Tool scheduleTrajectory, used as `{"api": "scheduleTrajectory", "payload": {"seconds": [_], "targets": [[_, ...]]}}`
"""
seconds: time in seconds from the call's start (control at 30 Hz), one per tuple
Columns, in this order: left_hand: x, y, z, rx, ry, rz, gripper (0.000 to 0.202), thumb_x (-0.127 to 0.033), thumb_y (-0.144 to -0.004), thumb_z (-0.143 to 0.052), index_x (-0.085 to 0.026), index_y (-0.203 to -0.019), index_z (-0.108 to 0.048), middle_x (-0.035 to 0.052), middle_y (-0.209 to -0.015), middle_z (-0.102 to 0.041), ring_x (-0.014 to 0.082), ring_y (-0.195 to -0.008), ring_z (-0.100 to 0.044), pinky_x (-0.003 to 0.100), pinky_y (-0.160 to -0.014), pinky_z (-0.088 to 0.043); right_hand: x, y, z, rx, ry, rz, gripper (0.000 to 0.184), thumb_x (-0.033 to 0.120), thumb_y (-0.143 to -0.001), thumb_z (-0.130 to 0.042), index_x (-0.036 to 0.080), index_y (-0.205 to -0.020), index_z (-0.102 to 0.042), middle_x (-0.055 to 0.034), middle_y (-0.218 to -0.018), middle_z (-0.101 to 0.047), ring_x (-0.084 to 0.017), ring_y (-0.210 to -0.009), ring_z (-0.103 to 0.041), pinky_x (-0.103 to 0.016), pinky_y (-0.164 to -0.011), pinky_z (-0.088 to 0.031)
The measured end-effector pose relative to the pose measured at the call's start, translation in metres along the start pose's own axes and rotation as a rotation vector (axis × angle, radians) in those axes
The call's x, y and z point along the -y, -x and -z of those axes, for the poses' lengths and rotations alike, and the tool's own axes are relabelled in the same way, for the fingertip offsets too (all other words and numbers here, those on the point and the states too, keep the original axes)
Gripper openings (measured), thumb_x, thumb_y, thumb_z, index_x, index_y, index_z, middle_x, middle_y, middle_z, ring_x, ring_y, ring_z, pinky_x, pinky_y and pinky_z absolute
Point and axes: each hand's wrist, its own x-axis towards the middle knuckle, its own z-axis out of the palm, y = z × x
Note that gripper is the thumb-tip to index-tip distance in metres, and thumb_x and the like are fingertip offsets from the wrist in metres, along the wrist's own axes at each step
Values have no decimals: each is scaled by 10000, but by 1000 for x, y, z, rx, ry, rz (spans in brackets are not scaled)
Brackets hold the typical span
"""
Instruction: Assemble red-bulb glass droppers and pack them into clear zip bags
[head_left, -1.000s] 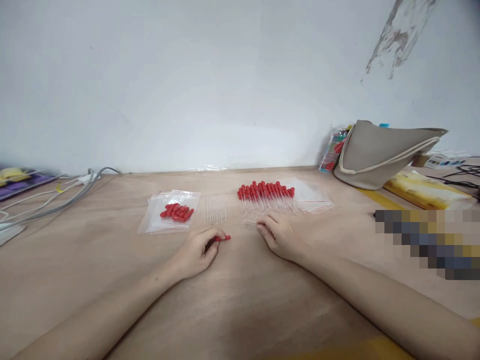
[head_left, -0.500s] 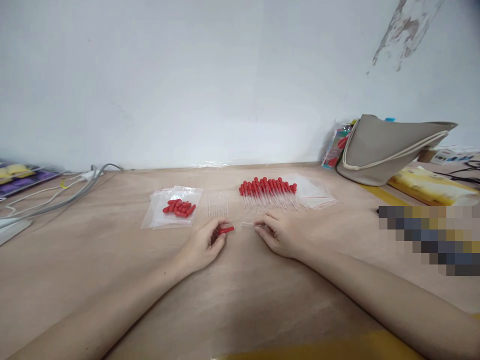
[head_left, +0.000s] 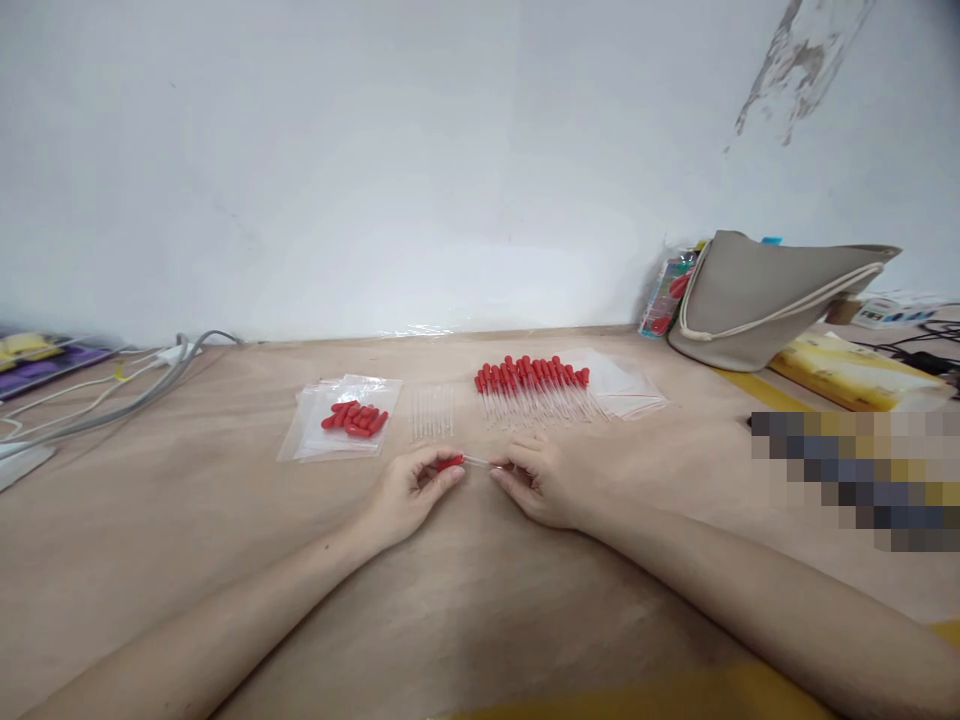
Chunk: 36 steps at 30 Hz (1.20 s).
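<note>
My left hand (head_left: 409, 490) pinches a red rubber bulb (head_left: 450, 462) just above the wooden table (head_left: 480, 600). My right hand (head_left: 544, 480) pinches a clear glass tube (head_left: 480, 462), whose end meets the bulb between the two hands. Behind the hands lies a row of bare clear tubes (head_left: 433, 412). To its left is a clear bag (head_left: 337, 432) with several loose red bulbs (head_left: 354, 418) on it. To the right is a pile of droppers with red bulbs fitted (head_left: 534, 385).
A grey bag (head_left: 757, 298) lies on its side at the back right, with a colourful packet (head_left: 664, 292) beside it and a yellow pack (head_left: 847, 375) in front. Grey cables (head_left: 112, 400) run along the left. Flat clear bags (head_left: 630, 385) lie under the dropper pile.
My right hand has picked a clear tube from beside the dropper pile and brought it left. My left hand has lifted the red bulb to meet the tube's end.
</note>
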Motion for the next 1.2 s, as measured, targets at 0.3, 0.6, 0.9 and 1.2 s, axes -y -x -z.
{"api": "scheduleTrajectory", "payload": {"seconds": [0.3, 0.6, 0.9, 1.2], "targets": [[-6, 5, 3, 105, -49, -126, 173, -259, -857, -499, -196, -943, -635, 42, -882, -631, 149, -821, -577, 273, -739, -464, -11, -4, 2, 161, -66, 5, 142, 204, -843, -500, 193, -878, -637, 0, -774, -628, -108, -710, -546, -285, -751, -335], [-10, 5, 0, 105, -218, -189, 186, -270, -872, -457, -175, -907, -614, 39, -802, -602, 137, -726, -546, 255, -664, -436, -5, -4, 7, 107, 255, 167, 231, 233, -863, -425, 185, -847, -651, -20, -730, -626, -103, -601, -474, -308, -686, -249], [-10, 6, 1, 128, -232, -197, 185, -263, -869, -444, -164, -880, -600, 50, -810, -592, 142, -720, -534, 262, -652, -431, 1, -9, -3, 106, 317, 211, 254, 226, -861, -392, 166, -740, -607, -6, -648, -577, -93, -541, -402, -298, -651, -206], [-9, 4, 1, 126, -283, -213, 189, -246, -874, -434, -162, -881, -603, 47, -783, -588, 141, -695, -535, 255, -634, -427, 5, -12, -7, 207, 270, 99, 272, 238, -888, -367, 160, -751, -589, -17, -698, -624, -108, -600, -470, -283, -667, -232]]}}
